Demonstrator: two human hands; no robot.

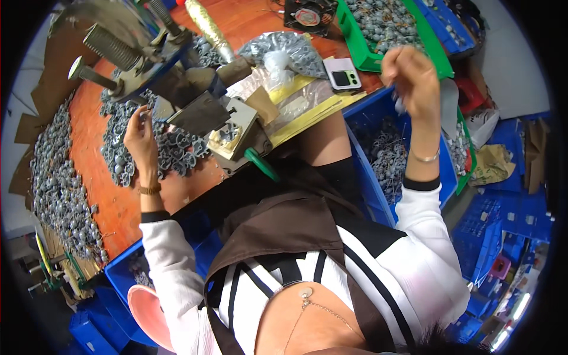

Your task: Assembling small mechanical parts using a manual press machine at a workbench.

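My left hand (141, 142) is raised beside a heap of small grey plastic parts (121, 151) on the bench, left of a hand press (168, 83). Its thumb and fingertips are pinched together; whatever lies between them is too small to make out. Over at the right, my right hand (414, 80) hangs above a blue bin (362, 160) of grey parts with thin pins. Those fingers are curled and slightly blurred, with something small and pale below them that I cannot name. In front of me, a metal fixture (241, 121) with a green handle (260, 164) sits under the press.
A green bin (357, 56) full of grey parts stands behind the right hand. Near it are a phone (342, 75), a bag of grey parts (284, 50) and a small fan (309, 16). More parts (59, 183) line the bench's left edge. A pink stool (148, 313) is at lower left.
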